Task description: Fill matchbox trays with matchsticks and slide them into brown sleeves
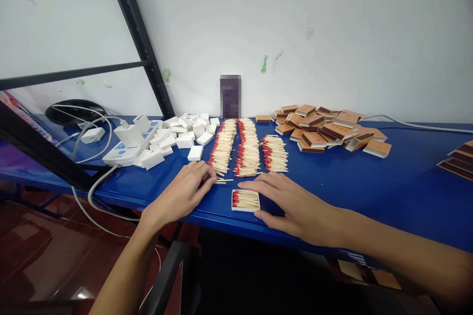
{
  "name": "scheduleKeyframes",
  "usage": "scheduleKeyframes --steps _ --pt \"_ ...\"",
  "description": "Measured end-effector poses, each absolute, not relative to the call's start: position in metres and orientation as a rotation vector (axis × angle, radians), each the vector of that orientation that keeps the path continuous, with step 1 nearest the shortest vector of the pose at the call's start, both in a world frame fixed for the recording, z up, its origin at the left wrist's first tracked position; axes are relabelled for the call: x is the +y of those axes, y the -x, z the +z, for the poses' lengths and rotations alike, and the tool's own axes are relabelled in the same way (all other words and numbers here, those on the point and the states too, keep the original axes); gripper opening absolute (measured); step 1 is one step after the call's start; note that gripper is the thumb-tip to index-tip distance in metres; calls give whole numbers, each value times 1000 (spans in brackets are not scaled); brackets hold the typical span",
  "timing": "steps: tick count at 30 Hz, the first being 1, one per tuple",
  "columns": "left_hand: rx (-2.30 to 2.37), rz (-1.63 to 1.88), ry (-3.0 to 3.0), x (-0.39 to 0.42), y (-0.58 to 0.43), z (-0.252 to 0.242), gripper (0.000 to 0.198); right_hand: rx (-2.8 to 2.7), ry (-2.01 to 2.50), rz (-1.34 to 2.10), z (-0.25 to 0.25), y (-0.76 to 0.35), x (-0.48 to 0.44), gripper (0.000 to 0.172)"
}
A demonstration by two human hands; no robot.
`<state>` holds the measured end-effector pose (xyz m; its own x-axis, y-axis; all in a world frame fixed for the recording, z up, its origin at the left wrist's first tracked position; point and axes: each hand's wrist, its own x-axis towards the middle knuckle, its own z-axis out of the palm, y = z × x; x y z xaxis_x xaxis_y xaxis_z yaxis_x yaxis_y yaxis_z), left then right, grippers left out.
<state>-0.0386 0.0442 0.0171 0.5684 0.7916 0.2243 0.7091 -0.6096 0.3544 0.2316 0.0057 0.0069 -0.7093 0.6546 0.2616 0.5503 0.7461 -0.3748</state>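
Note:
A small white matchbox tray [233, 208] lies near the table's front edge, filled with red-tipped matches [247, 200]. My right hand [284, 202] holds this tray at its right end, index finger along the far side and thumb at the near corner. Left of it, my left hand [194, 184] has thumb and index finger closed together at a few loose matches [224, 181], whose pale ends point right; the fingertips partly hide them. Just beyond my hands, matches are laid in a left row [224, 145], a middle row [247, 147] and a shorter right row [275, 153].
White empty trays [195, 152] are heaped at the back left, beside a power strip [125, 150] with cables. Brown matchbox sleeves [314, 139] form a pile at the back right. More sleeves [460, 161] sit at the right edge. A black metal frame [138, 24] rises at left.

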Motion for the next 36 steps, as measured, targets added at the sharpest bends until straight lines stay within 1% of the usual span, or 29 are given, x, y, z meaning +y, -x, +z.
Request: scheduleKeyframes --steps 8,12,16,20,21,22,25,28,32,34,36 --pt "1089 519 -2638 21 13 25 17 -2487 928 381 1 -235 4 60" --pt "1131 566 -2615 21 18 26 15 -2488 941 392 1 -235 4 60" --pt "1297 467 -2605 24 44 27 20 -2488 982 456 5 -234 2 46" --pt "1275 340 -2573 25 57 26 21 -2476 1047 510 10 -233 1 17" --pt "1256 339 -2567 24 55 26 21 -2478 1049 515 11 -233 1 12" --pt "1239 352 -2565 23 53 26 21 -2481 1039 516 11 -232 1 14" --pt "1180 454 -2575 19 36 28 20 -2494 988 500 11 -231 3 28" --pt "1088 514 -2588 14 16 29 15 -2499 958 483 9 -230 5 35" --pt "1065 576 -2587 15 8 25 15 -2490 965 475 7 -230 6 36" --pt "1153 635 -2581 19 17 23 15 -2494 980 488 8 -230 6 35" --pt "1267 624 -2599 25 29 22 16 -2493 990 502 9 -230 5 33"
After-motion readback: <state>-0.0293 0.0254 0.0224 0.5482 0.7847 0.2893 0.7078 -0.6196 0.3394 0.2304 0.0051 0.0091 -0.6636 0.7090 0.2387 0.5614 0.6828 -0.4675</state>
